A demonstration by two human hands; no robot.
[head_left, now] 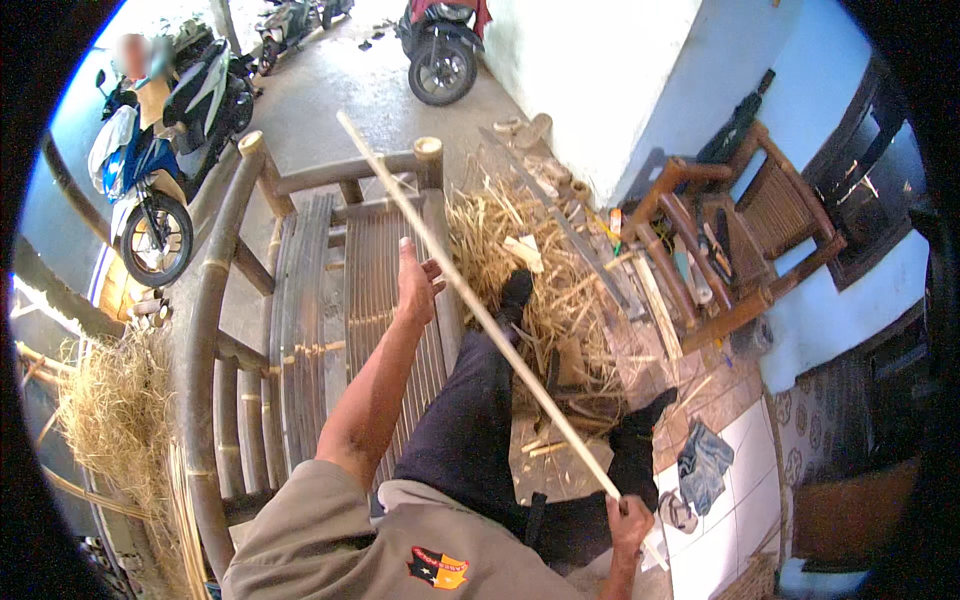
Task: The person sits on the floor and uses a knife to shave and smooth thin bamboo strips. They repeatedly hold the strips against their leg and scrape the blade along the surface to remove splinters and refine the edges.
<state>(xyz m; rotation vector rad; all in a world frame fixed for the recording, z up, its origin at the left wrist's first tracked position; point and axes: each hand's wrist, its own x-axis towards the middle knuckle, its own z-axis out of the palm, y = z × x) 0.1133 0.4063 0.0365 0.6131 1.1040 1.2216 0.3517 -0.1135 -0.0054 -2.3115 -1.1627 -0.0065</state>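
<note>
A long, pale bamboo strip [480,312] slants across the view, from its far end over the bench to its near end at my right side. My right hand [630,523] is closed around the strip close to its near end. Beside the strip's upper half, my left hand [416,284] is open, thumb raised and apart from the loosely bent fingers. Whether those fingers touch the strip I cannot tell. Under my left arm lies the slatted seat of a bamboo bench [310,290]. My legs in dark trousers [455,430] stretch ahead, beside the bench.
Bamboo shavings [525,240] are heaped on the floor around my feet. A bamboo chair [790,215] stands at the right, near several tools [715,255]. Crumpled denim cloth [704,466] lies on the tiles. Motorbikes [150,190] and a person [150,95] are at the far left.
</note>
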